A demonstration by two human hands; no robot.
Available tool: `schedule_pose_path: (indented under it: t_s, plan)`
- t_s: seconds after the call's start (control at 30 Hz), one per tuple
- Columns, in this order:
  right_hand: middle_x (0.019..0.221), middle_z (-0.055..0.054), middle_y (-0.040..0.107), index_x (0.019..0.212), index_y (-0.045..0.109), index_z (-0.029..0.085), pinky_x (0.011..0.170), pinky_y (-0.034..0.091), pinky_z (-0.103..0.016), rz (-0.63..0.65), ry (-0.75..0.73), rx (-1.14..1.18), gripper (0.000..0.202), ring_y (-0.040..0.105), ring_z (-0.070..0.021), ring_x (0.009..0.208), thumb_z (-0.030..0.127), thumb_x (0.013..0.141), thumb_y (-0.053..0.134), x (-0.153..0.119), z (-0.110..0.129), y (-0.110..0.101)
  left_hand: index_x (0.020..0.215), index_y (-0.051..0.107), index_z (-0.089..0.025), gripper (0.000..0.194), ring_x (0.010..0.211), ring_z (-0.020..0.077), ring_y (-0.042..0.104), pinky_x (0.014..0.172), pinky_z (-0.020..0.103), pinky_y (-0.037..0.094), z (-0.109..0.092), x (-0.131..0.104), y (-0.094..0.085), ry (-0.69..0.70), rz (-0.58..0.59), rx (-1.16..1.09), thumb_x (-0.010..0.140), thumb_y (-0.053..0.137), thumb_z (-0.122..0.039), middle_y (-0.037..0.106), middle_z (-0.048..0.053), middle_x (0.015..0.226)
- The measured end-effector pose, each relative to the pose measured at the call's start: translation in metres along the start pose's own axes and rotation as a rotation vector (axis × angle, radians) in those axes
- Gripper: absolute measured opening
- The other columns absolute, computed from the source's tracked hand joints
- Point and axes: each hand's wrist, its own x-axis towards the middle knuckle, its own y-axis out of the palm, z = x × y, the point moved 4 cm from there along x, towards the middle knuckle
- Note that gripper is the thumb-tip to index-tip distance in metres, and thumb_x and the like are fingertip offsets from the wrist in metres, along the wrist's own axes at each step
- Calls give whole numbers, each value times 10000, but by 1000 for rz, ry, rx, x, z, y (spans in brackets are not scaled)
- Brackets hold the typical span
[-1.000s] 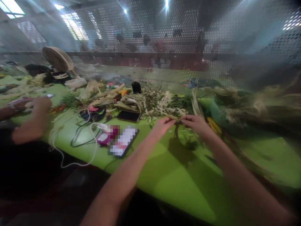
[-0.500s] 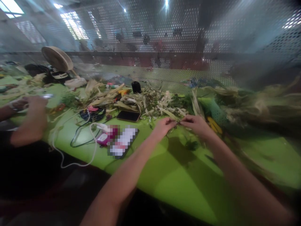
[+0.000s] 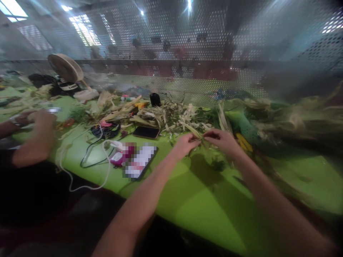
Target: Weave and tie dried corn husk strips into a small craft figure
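Note:
My left hand (image 3: 186, 145) is closed, thumb against fingers, on a pale dried husk strip (image 3: 191, 129) that sticks up and to the left. Close beside it, my right hand (image 3: 222, 139) pinches at the same strip, its fingertips nearly meeting the left ones. Fingers cover the strip's lower end. A small dark green clump (image 3: 218, 165) lies on the green table (image 3: 193, 203) under my right hand. Just beyond both hands spreads a heap of dried husk pieces (image 3: 174, 114).
Left of my forearm lie a phone with a lit screen (image 3: 141, 162), a magenta device (image 3: 118, 159) with cables and a dark phone (image 3: 146, 132). A green basket (image 3: 248, 126) with husks stands right, beside a yellow-handled tool (image 3: 243, 142). A co-worker's hands (image 3: 40, 117) and a fan (image 3: 65, 67) are left.
The husk strip points up more steeply than before. My right fingertips have shifted slightly left and up, while my left hand has barely moved.

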Motion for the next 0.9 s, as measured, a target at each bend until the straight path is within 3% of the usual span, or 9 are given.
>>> schedule_pose_path:
  t_s: [0.13, 0.4, 0.53, 0.6, 0.73, 0.8, 0.9]
  plan:
    - [895, -64, 733, 911, 748, 191, 721, 477, -312, -1, -25, 13, 277, 640, -207, 820, 412, 764, 670, -1, 3, 3, 892, 664, -117, 286, 755, 140, 588, 758, 287, 457, -2, -1, 6, 48, 33, 78, 739, 723, -351, 676, 49, 838]
    - [682, -7, 653, 723, 670, 180, 628, 466, -292, -73, -8, 238, 197, 589, -160, 653, 349, 646, 735, -2, -5, 15, 841, 699, -101, 353, 719, 151, 569, 736, 290, 445, -2, -4, 17, 19, 78, 144, 697, 735, -421, 661, 38, 772]
    - [679, -8, 645, 714, 663, 184, 633, 463, -305, -126, -78, 129, 162, 587, -170, 661, 342, 704, 698, -2, -7, 14, 792, 691, -108, 276, 703, 139, 557, 720, 276, 441, -1, -4, 20, 38, 121, 127, 699, 732, -365, 644, 23, 729]
    - [777, -37, 682, 794, 694, 191, 717, 478, -342, -192, -185, -20, 142, 624, -206, 771, 327, 763, 669, -4, 2, 8, 795, 688, -114, 266, 697, 133, 554, 712, 272, 443, 1, -3, 17, 19, 62, 96, 706, 733, -361, 644, 25, 734]
    - [1130, -91, 689, 1045, 704, 224, 940, 410, -432, -433, -408, -394, 250, 582, -285, 1094, 285, 804, 694, -17, 36, -2, 872, 656, -129, 283, 650, 115, 570, 675, 275, 475, 4, -2, 8, -98, -179, -166, 678, 758, -308, 664, 43, 817]
    - [1030, -82, 707, 964, 708, 215, 890, 424, -405, -445, -437, -440, 148, 598, -268, 1005, 279, 833, 677, -24, 47, 2, 919, 625, -153, 324, 626, 114, 589, 676, 286, 495, 2, -2, 6, -120, -232, -336, 659, 769, -282, 662, 23, 799]
    - [815, -48, 704, 818, 698, 210, 761, 444, -344, -277, -435, -400, 90, 599, -223, 815, 254, 867, 637, -27, 47, 20, 958, 589, -188, 375, 618, 114, 602, 662, 277, 503, -1, -3, 5, -107, -257, -511, 646, 783, -266, 651, -16, 740]
